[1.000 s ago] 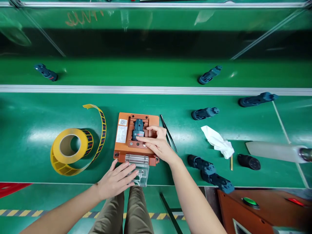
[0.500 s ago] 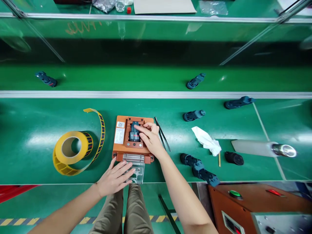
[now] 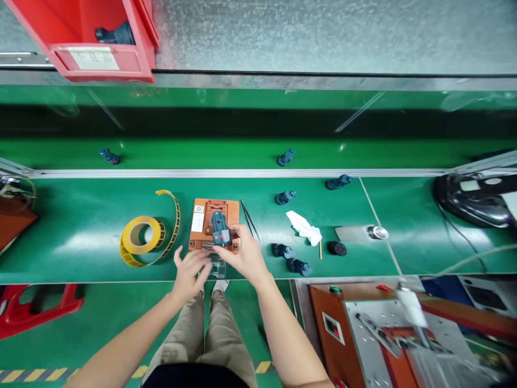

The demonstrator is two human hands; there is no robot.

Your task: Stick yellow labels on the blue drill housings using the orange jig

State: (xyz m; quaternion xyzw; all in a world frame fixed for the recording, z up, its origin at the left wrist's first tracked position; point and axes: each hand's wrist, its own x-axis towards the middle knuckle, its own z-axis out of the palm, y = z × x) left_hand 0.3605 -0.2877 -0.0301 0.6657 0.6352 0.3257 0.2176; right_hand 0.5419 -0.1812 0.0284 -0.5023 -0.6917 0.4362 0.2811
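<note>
My right hand pinches a dark blue plastic tool housing with a small red mark. The housing is tilted above the orange fixture block, whose face bears a QR label and a white label. My left hand is open, fingers apart, just left of the clear hinged cover at the block's front edge. Whether it touches the cover I cannot tell. Black tweezers lie to the right of the block. A yellow roll of labels stands to the left, its loose strip curling upward.
Several similar dark blue housings lie to the right and on the green belt behind. Nearby are a white tissue, a bottle and a black round part. A red bin sits above; an orange machine is at lower right.
The housing has come up out of the fixture's recess in my right hand. My left hand has drawn back from the clear cover. The view has shifted, showing the red bin and shelf.
</note>
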